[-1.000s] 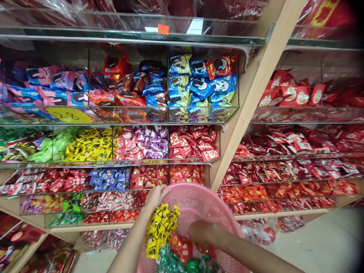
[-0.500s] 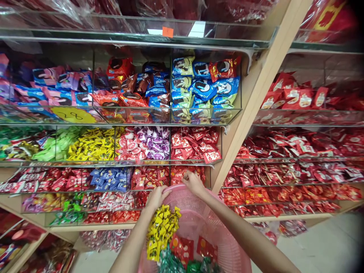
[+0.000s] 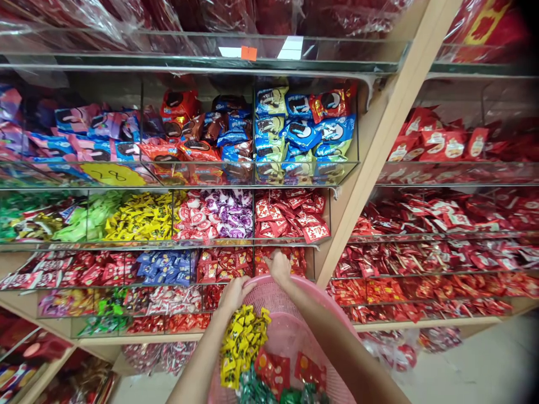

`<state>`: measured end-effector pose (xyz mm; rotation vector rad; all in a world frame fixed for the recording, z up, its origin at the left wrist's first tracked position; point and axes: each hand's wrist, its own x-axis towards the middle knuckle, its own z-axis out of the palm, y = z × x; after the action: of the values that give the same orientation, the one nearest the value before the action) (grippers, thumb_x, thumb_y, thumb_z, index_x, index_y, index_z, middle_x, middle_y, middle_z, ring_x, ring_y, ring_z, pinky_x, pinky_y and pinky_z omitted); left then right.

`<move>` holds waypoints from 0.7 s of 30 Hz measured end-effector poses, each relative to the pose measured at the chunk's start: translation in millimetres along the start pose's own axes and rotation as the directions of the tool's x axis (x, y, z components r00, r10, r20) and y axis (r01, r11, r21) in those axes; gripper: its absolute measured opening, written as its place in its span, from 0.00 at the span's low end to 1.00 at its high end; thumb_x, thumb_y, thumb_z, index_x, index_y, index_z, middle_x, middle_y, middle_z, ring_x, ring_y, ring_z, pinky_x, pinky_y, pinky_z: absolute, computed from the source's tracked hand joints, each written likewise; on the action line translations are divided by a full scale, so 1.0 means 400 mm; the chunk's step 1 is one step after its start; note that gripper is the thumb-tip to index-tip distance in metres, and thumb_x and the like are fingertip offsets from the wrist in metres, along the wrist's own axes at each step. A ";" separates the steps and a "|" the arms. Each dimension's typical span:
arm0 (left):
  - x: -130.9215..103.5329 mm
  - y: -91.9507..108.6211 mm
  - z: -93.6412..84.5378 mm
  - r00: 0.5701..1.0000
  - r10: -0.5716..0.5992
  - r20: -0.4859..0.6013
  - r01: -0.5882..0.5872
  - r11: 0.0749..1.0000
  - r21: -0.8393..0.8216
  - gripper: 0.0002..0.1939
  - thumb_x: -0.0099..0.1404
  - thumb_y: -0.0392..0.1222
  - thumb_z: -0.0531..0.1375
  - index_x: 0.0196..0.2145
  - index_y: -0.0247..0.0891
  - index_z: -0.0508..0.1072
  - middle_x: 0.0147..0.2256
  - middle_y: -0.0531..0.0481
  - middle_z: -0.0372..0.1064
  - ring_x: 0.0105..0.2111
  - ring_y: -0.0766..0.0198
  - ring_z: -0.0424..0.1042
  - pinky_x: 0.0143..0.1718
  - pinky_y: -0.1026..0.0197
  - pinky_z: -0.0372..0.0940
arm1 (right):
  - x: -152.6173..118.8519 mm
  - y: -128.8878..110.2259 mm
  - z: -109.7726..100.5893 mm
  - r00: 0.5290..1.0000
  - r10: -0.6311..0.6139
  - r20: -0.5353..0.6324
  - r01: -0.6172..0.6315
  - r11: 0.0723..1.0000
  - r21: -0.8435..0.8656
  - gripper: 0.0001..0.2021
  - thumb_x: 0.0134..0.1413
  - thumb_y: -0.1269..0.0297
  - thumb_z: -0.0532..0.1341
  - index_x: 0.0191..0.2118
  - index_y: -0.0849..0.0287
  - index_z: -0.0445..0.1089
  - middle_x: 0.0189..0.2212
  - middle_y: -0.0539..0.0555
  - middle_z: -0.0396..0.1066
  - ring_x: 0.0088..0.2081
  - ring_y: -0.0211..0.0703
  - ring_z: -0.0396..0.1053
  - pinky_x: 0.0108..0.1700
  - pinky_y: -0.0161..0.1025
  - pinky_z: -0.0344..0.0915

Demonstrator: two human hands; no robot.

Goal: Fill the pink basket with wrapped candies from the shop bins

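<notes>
Right now both hands are out ahead at the candy shelves, and the left hand (image 3: 233, 294) has its fingers hooked over the far-left rim of a pink basket (image 3: 337, 308), gripping it firmly. Over to the right, the right hand (image 3: 278, 265) is past the far rim, down among the shelf's red packets (image 3: 298, 260) in the right-hand compartment; its fingers are bent, but whether they have hold of a packet, I can't tell.

Look into the basket, held near, just below the shelves: yellow sweets (image 3: 244, 345) are heaped up the left side, two red pouches (image 3: 273, 371) lie toward the near middle and right, and green-wrapped sweets (image 3: 255, 388) sit at the near edge.

Left of that right hand comes another compartment of red-and-orange packets (image 3: 225, 264), then blue packets (image 3: 165, 266) next along. One row up, it's red-and-white packets (image 3: 290, 216) on the right, purple-and-white sweets (image 3: 234, 214) beside them, and a bright yellow pile (image 3: 141, 216) farther left. Higher again, blue cookie packs (image 3: 301, 133) are stacked at the right, with a yellow card (image 3: 115, 174) reading 28 on the left. A slanting wooden post (image 3: 379, 151) divides all this from more red stock (image 3: 446, 143) on the right.
</notes>
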<state>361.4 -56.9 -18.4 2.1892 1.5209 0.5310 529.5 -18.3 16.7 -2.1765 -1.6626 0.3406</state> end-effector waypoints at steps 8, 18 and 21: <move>-0.002 0.012 -0.007 0.999 -0.029 0.013 0.029 1.000 -0.004 0.20 0.62 0.57 0.48 0.36 0.42 0.72 0.28 0.50 0.70 0.29 0.65 0.68 0.28 0.68 0.53 | -0.008 0.031 -0.046 0.997 0.031 -0.065 -0.018 0.980 0.199 0.15 0.49 0.52 0.56 0.36 0.59 0.65 0.32 0.56 0.71 0.35 0.45 0.69 0.31 0.35 0.58; -0.001 0.016 -0.007 0.998 -0.045 0.033 0.046 0.998 -0.034 0.20 0.61 0.56 0.48 0.37 0.43 0.72 0.30 0.50 0.71 0.31 0.65 0.68 0.31 0.68 0.54 | -0.133 0.195 -0.132 0.883 -0.456 0.112 0.280 0.704 0.652 0.17 0.42 0.54 0.61 0.29 0.56 0.53 0.21 0.43 0.55 0.22 0.32 0.55 0.24 0.30 0.53; -0.002 0.013 -0.005 0.998 -0.051 0.034 0.052 0.998 -0.038 0.19 0.62 0.55 0.48 0.37 0.43 0.72 0.30 0.50 0.71 0.31 0.65 0.68 0.32 0.68 0.55 | -0.176 0.243 -0.137 0.772 -0.539 0.336 0.218 0.722 0.656 0.18 0.40 0.58 0.64 0.32 0.57 0.54 0.21 0.41 0.54 0.22 0.31 0.53 0.23 0.29 0.51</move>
<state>364.2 -59.1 -13.8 2.1135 1.5323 0.5017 617.4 -116.5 21.0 -1.2722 -1.8906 1.2126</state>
